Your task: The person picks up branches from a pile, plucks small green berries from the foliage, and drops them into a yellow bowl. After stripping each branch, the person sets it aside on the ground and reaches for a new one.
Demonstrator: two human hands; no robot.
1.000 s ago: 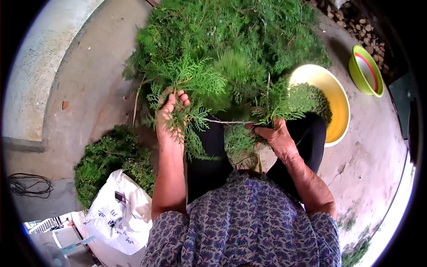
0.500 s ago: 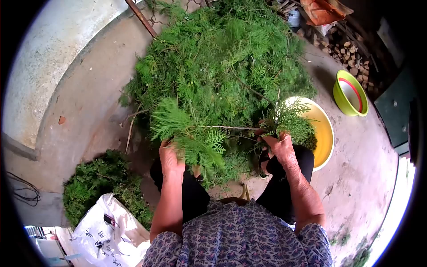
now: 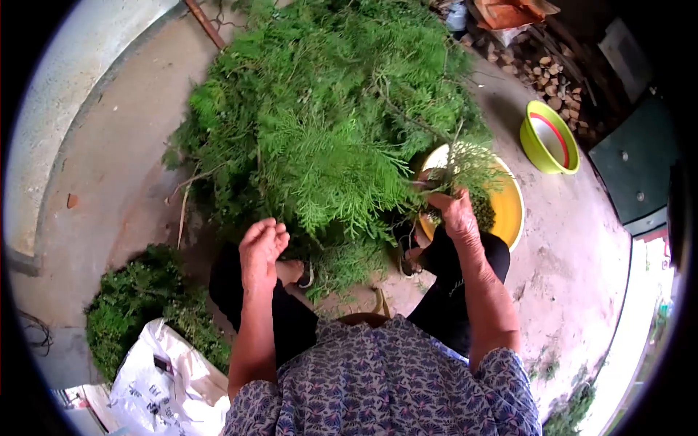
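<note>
Sprig of feathery green evergreen foliage (image 3: 472, 163) clamped in the right hand (image 3: 458, 212), over a round yellow basin

Thumb and fingers of the right hand are pinched together on the thin woody stem of the sprig, whose flat leaves spread above the hand and across part of the round yellow basin (image 3: 511, 207). Small, round, dark green pieces (image 3: 483, 212) lie inside that basin. Whether the broad fronds to the left hang from the same stem, I cannot tell.

The left hand (image 3: 262, 243) is apart from the sprig, by the near edge of a large, bright green heap of leafy branches (image 3: 313, 109); its fingers are curled loosely inward and close together.

Farther right, a lime-green basin with a red ring and a pale inside (image 3: 539, 149) stands tilted in view on the grey concrete floor (image 3: 574, 254). Beyond it lie cut chunks of pale firewood (image 3: 549, 83). At lower left, a crumpled white sack with black characters (image 3: 178, 370) overlaps a smaller, darker green heap of foliage (image 3: 134, 294).
</note>
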